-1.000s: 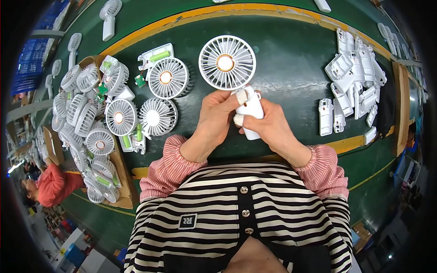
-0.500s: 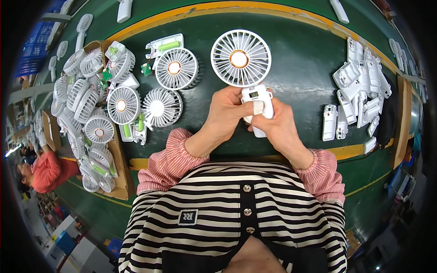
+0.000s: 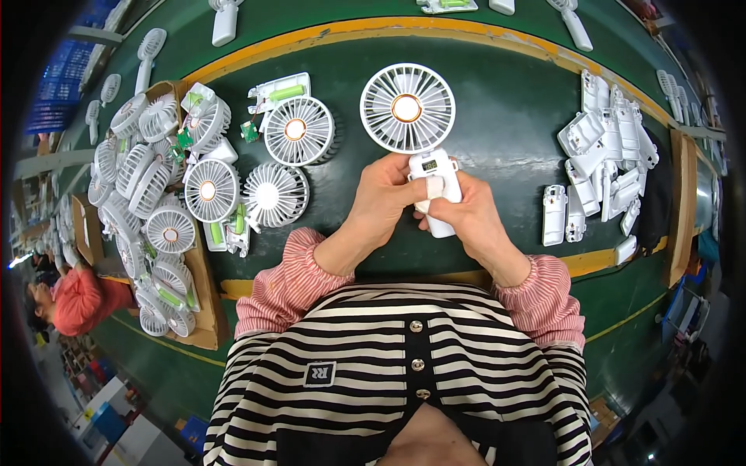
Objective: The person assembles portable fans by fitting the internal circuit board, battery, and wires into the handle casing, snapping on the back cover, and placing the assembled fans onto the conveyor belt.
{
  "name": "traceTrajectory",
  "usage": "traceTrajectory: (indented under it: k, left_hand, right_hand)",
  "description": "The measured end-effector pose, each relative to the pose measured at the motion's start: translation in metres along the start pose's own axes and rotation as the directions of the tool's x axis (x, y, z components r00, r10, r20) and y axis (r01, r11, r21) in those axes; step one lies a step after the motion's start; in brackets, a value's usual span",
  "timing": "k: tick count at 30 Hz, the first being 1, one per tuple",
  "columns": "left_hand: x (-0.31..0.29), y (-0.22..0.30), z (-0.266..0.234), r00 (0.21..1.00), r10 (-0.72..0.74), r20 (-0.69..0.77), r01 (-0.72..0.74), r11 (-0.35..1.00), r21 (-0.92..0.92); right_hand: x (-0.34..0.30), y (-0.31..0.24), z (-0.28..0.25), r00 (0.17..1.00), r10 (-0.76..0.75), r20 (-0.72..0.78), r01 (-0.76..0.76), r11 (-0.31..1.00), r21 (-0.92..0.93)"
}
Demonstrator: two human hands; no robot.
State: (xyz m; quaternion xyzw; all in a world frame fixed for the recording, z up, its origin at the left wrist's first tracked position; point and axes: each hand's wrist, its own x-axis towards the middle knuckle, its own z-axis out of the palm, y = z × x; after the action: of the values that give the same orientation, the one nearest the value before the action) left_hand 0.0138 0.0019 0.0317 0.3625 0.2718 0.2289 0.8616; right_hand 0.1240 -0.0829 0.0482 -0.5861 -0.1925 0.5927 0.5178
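Note:
Between my hands is a white handheld fan (image 3: 407, 108), its round grille with an orange-ringed hub pointing away from me. Its handle carries a small dark display (image 3: 430, 165). My left hand (image 3: 382, 198) is closed round the handle's left side, thumb laid across the front. From the right, my right hand (image 3: 465, 214) grips the lower handle, its thumb pressed on the front near the left thumb. A pale wrap covers one thumb tip. Fingers behind the handle are mostly hidden.
At left, a cardboard box (image 3: 208, 303) overflows with fan heads. Beside it lie several fans with open handles, green batteries (image 3: 287, 93) and circuit boards (image 3: 249, 131). White handle shells (image 3: 584, 133) are heaped at right. Fans lie beyond the yellow table edge (image 3: 326, 35). A person in red (image 3: 81, 301) sits far left.
The fan stays in both hands and its head appears slightly lower and smaller. The view has shifted a little. More white parts show along the far edge.

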Motion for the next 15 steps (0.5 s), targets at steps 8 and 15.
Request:
traceTrajectory:
  k: [8,15]
  left_hand:
    - [0.002,-0.008,-0.003,0.998,0.048,-0.037,-0.047,0.999,0.016]
    - [0.012,-0.004,0.001,0.998,0.019,-0.063,-0.007,0.985,0.175]
  right_hand:
    - [0.002,0.004,0.002,0.998,-0.054,-0.018,0.053,0.995,-0.080]
    - [0.006,0.002,-0.006,1.000,-0.003,0.010,0.002,0.997,0.073]
